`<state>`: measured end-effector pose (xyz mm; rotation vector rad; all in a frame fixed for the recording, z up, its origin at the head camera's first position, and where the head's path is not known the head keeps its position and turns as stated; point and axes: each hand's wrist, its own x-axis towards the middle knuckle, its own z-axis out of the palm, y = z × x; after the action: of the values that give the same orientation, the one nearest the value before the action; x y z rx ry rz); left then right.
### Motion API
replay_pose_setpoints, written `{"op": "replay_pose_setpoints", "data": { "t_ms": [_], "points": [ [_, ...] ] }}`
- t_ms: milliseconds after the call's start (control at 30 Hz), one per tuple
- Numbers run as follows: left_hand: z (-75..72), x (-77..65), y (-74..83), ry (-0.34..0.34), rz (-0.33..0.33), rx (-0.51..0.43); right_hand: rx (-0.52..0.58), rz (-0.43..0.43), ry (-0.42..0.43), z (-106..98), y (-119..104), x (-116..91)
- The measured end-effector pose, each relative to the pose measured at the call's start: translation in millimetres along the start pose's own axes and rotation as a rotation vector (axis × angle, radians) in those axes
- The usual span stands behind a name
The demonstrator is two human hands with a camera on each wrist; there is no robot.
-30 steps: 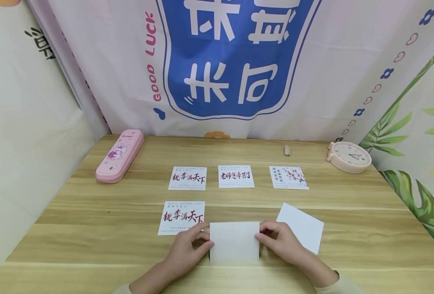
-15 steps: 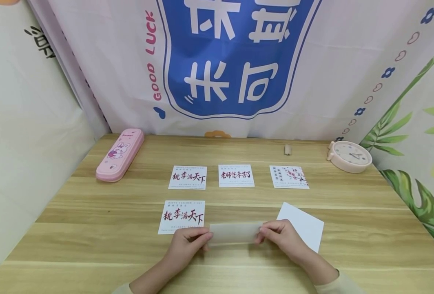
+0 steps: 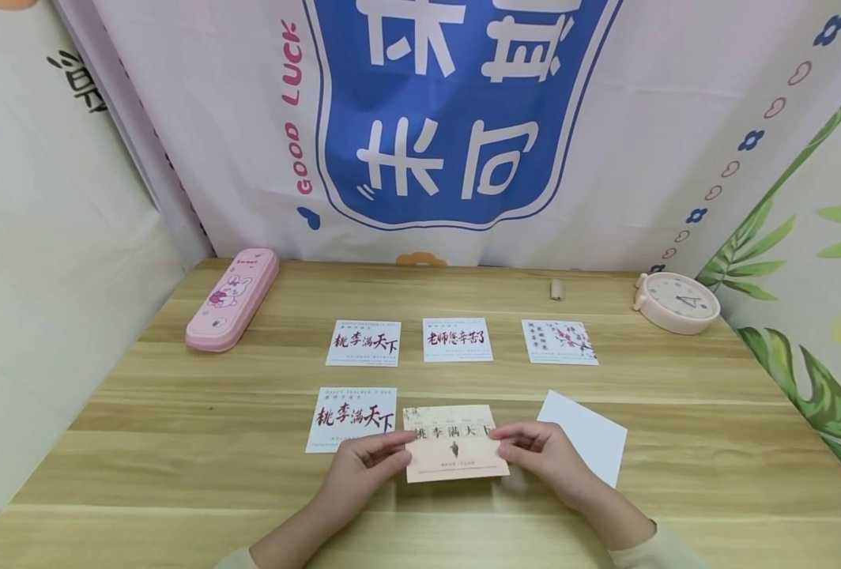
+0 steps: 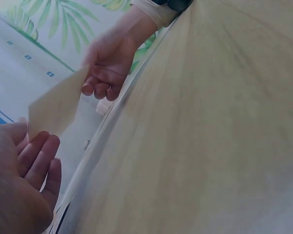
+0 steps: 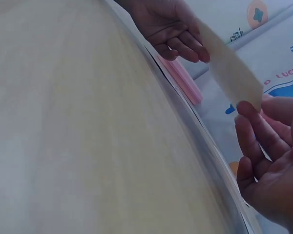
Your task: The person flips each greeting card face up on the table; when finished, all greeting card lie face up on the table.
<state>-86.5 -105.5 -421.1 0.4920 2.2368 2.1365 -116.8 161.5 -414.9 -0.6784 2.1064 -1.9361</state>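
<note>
A cream card (image 3: pixel 454 462) with a line of dark characters and a small figure is held up off the table between both hands. My left hand (image 3: pixel 363 470) pinches its left edge between thumb and fingers. At the opposite edge my right hand (image 3: pixel 548 458) pinches it the same way. Both wrist views show the card's plain underside (image 4: pixel 58 105), tilted above the wood. Just left of the held card lies a white card with red lettering (image 3: pixel 352 419), its lower corner overlapped by the left fingers. Beside the right hand a blank white card (image 3: pixel 587 435) lies turned at an angle.
Farther back lies a row of cards: one with red lettering (image 3: pixel 363 344), another lettered card (image 3: pixel 456 340) and one with blossoms (image 3: pixel 560 343). A pink pencil case (image 3: pixel 231 300) stands at back left, a round clock (image 3: pixel 679 303) at back right, a small eraser-like block (image 3: pixel 556 290) between.
Between the hands the card has turned over, from its blank side standing up, through a steep tilt, to its printed side facing up. The cards on the table have stayed put.
</note>
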Motion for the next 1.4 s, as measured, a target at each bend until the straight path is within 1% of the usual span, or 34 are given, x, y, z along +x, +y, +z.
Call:
{"op": "replay_pose_setpoints", "data": {
  "t_ms": [100,200,333,400,500,600,633,733,833,933,1033,1133,1233,1400],
  "points": [
    [0.0,0.5,-0.1,-0.003,-0.008,0.001,-0.018,-0.008,-0.023,1.6,-1.6,0.5],
    [-0.5,0.7,0.2,0.006,-0.021,0.007,-0.014,-0.014,-0.037,2.7,-2.7,0.4],
    [-1.0,0.8,2.0,0.025,-0.068,0.012,-0.029,-0.007,-0.018,3.9,-3.4,0.3],
    [-0.5,1.0,6.2,0.031,-0.085,0.026,-0.048,-0.004,-0.005,4.4,-3.4,0.2],
    [1.4,0.8,18.2,0.039,-0.097,0.052,-0.085,-0.02,0.007,6.4,-6.0,0.2],
    [1.8,1.4,18.4,0.036,-0.095,0.076,-0.13,-0.045,-0.009,6.5,-4.4,1.0],
    [1.7,1.6,15.6,0.035,-0.098,0.075,-0.141,-0.044,-0.018,6.1,-4.1,1.3],
    [1.5,3.9,5.8,0.017,-0.098,0.091,-0.194,-0.026,-0.053,2.6,-2.6,2.3],
    [3.4,7.9,8.4,-0.021,-0.101,0.119,-0.245,0.009,-0.083,-1.8,-8.6,2.9],
    [5.1,13.8,12.9,-0.082,-0.102,0.17,-0.293,0.011,-0.118,-7.4,-14.5,3.3],
    [6.2,19.1,16.5,-0.138,-0.089,0.234,-0.319,-0.007,-0.144,-11.8,-18.0,3.7],
    [7.6,22.2,18.2,-0.17,-0.064,0.293,-0.332,-0.025,-0.147,-13.6,-18.2,4.2],
    [10.0,24.5,18.6,-0.174,-0.036,0.34,-0.346,-0.033,-0.126,-14.4,-17.2,5.1],
    [15.8,28.8,18.4,-0.144,-0.005,0.399,-0.384,-0.008,-0.085,-14.1,-16.9,7.1]
  ]
}}
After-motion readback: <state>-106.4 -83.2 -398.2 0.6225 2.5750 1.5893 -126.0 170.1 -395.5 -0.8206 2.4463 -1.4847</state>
